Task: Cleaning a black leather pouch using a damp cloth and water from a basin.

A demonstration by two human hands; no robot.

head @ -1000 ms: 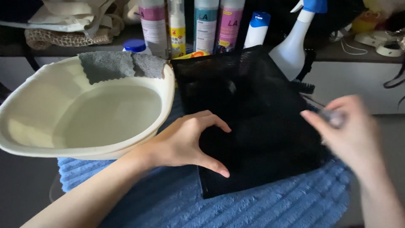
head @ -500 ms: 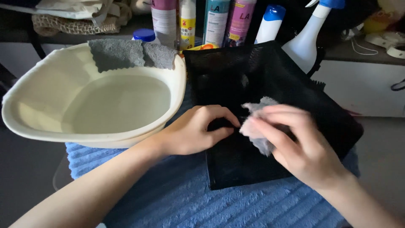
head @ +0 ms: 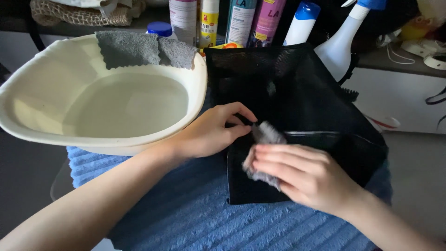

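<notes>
Black mesh bag (head: 297, 107) lies flat on a blue ribbed towel (head: 195, 218), right of centre, its long axis running from the near edge up toward the far bottles, far end tilted slightly right; near edge sits about level with the hands. Left hand (head: 211, 132) pinches the bag's left edge, fingers curled shut on the fabric, thumb side facing the right. Right hand (head: 302, 174) presses a small grey cloth (head: 262, 139) flat against the bag, fingers extended and together over the cloth, not fisted; cloth pokes out above and left of the fingers, touching the bag and close to the left fingertips. A thin pale line (head: 320, 134) runs left-right across the bag just beyond the right hand, cannot tell if zip or seam. Cream plastic basin (head: 28, 116) sits to the left, holding water, its right rim just beside the bag's far left corner and touching or nearly touching the left wrist. Grey rag (head: 139, 49) draped over the basin's far rim. Far side: a row of bottles (head: 241, 21) and a white spray bottle with blue top (head: 341, 42) stand right behind the bag, crowding its far edge. Woven basket (head: 83, 14) far left on the shelf. White cabinet (head: 409, 97) far right.
</notes>
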